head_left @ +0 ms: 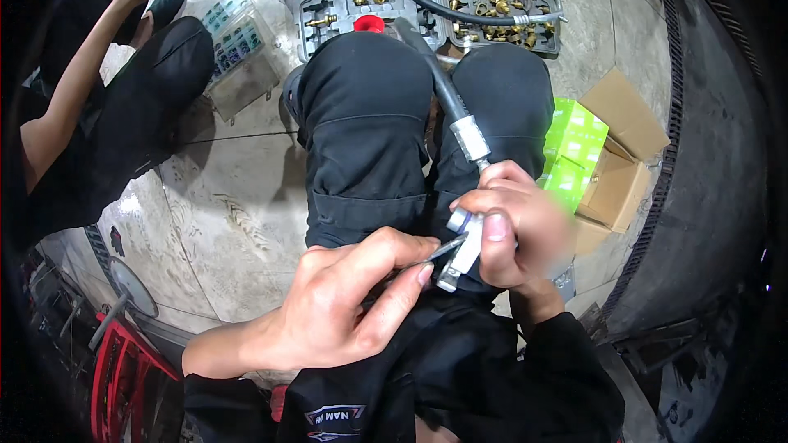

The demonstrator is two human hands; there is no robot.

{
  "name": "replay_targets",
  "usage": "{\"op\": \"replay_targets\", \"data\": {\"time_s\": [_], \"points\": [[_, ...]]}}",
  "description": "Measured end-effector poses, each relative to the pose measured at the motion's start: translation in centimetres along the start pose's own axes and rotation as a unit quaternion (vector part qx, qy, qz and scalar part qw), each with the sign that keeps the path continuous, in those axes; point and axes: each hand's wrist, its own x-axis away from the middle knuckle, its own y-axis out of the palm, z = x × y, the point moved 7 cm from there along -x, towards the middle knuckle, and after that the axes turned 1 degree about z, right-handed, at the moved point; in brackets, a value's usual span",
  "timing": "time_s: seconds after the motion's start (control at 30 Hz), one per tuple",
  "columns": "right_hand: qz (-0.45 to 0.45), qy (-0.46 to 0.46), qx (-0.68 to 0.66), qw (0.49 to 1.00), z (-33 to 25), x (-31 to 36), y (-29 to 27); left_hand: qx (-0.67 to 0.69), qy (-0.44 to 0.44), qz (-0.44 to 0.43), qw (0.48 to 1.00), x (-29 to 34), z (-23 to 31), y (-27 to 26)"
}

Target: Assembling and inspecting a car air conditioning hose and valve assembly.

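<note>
My right hand (525, 234) is closed around a silver metal fitting (466, 256) on the end of a black hose. The hose (447, 97) runs away from me between my knees, with a silver crimped collar (469, 138) just beyond my fingers. Pinched between the thumb and fingers of my left hand (332, 299) is a slim, pointed metal pick (445, 248). Its tip meets the fitting beside a bluish ring, though I cannot make out whether it is inside or on the surface. My palm hides part of the fitting.
Beyond my knees lies an open grey case (349, 4) of brass fittings (492, 0), crossed by another hose. A red funnel-shaped piece (369, 25) is near it. Left are a compartment box (234, 33) and a seated co-worker's arm (90, 66); right, a green box (570, 143) and open cardboard box (616, 184).
</note>
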Motion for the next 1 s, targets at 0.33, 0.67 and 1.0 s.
{"op": "replay_targets", "data": {"time_s": [0.33, 0.67, 1.0], "points": [[0.018, -0.022, 0.008, 1.000, -0.2, 0.4, 0.2, 0.010, -0.043, 0.020, 0.999, 0.7, -0.8, -0.2], [0.017, -0.017, 0.013, 1.000, -0.3, 0.4, 0.6, 0.028, -0.030, 0.027, 0.999, 0.7, -1.0, 0.1], [0.009, -0.034, 0.040, 0.999, -0.6, 0.7, 1.1, -0.032, -0.039, 0.071, 0.996, 1.6, -0.5, 0.3]]}}
